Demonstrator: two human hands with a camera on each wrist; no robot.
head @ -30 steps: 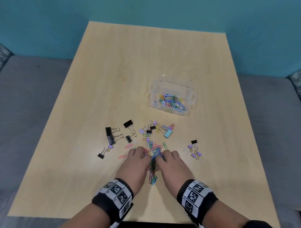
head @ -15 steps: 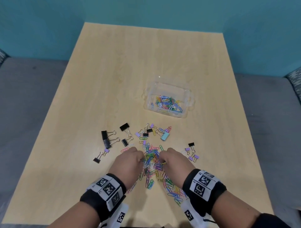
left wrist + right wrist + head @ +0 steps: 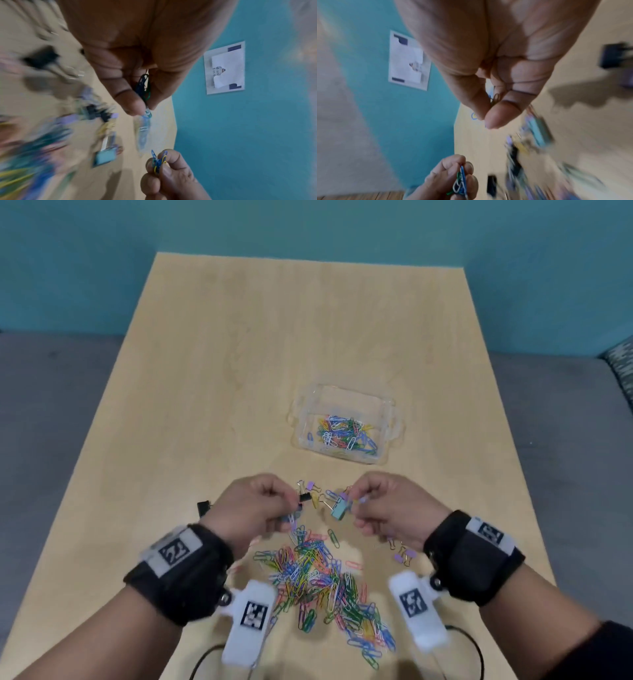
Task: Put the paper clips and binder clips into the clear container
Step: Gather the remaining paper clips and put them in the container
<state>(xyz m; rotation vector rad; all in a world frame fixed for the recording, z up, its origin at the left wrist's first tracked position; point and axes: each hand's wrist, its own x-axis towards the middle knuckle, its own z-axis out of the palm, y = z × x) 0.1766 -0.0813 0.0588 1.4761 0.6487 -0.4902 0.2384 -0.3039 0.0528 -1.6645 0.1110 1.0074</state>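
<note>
1. With both fists raised off the table (image 3: 212, 371), the step in hand looks like the carry: each hand has a small bunch of paper clips and neither has reached the clear container (image 3: 385, 419) yet.
2. Left hand (image 3: 255, 508): fingers curled round a few blue and green clips (image 3: 144, 86), with one pale clip dangling below the thumb.
3. Right hand (image 3: 394, 508): thumb and fingertips pinching a small bunch too, blue and yellow as seen from the left wrist camera (image 3: 158, 162).
4. Beyond both hands, and nearer the right one, the container already holds a layer of coloured clips.
5. Just below the hands lie the loose binder clips (image 3: 337, 510); nearer the wrists, the big pile of paper clips (image 3: 322, 583) remains on the table.
6. Next, I'd judge, both hands need to travel forward over the container's rim before letting go; the dangling clip could drop short.
</note>
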